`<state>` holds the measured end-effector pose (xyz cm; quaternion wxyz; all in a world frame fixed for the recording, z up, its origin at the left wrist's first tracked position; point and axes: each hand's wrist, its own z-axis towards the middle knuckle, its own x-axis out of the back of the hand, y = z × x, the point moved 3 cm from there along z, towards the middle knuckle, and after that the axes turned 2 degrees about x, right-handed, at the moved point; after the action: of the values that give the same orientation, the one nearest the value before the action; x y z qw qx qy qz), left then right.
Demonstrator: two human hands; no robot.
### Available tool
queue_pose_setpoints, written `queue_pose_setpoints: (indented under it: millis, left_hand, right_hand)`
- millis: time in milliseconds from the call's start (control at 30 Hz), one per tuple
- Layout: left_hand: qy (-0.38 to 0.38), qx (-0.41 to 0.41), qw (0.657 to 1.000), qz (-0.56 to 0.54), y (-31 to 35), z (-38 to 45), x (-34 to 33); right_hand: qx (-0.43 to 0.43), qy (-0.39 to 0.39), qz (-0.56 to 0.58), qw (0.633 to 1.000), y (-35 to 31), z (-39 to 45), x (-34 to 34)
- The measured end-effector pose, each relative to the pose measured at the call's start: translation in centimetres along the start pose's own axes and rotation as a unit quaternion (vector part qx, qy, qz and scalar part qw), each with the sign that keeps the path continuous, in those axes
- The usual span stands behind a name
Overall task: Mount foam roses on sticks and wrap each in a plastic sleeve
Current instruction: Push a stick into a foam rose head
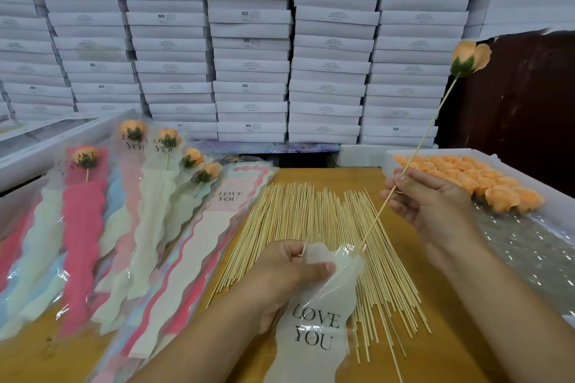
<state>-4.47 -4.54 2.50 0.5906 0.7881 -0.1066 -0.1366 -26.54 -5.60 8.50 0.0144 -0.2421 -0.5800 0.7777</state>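
My right hand (432,205) pinches a thin wooden stick (426,137) that carries an orange foam rose (469,57) at its raised top end. The stick's lower tip sits at the open mouth of a pale plastic sleeve (314,329) printed "LOVE YOU". My left hand (289,274) grips that sleeve near its top edge, thumb across the film. The sleeve hangs down toward me over a spread pile of bare sticks (314,227) on the wooden table.
Wrapped roses in coloured sleeves (137,196) lie fanned out at the left, with empty sleeves (214,227) beside them. A white tray (389,162) of loose orange foam roses (473,180) stands at the right over crinkled film. Stacked white boxes (249,40) wall the back.
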Motion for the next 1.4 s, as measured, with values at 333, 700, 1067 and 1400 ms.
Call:
queue_pose_setpoints:
  millis: [333,700,1067,1400]
  left_hand:
    - [-0.007,0.007,1.0,0.004,0.0,-0.1,-0.1]
    - [-0.003,0.004,1.0,0.004,0.2,-0.2,-0.1]
    - [-0.011,-0.002,1.0,-0.007,0.5,-0.5,-0.3]
    - [-0.005,-0.002,1.0,0.005,0.2,-0.2,-0.1]
  right_hand:
    - [0.008,0.017,0.005,1.0,-0.2,0.2,0.2]
    - [0.007,0.014,-0.001,1.0,0.0,0.0,0.1]
    - [-0.004,-0.017,-0.011,1.0,0.4,-0.5,-0.7]
    - [-0.013,-0.041,-0.021,0.999,1.1,-1.0,-1.4]
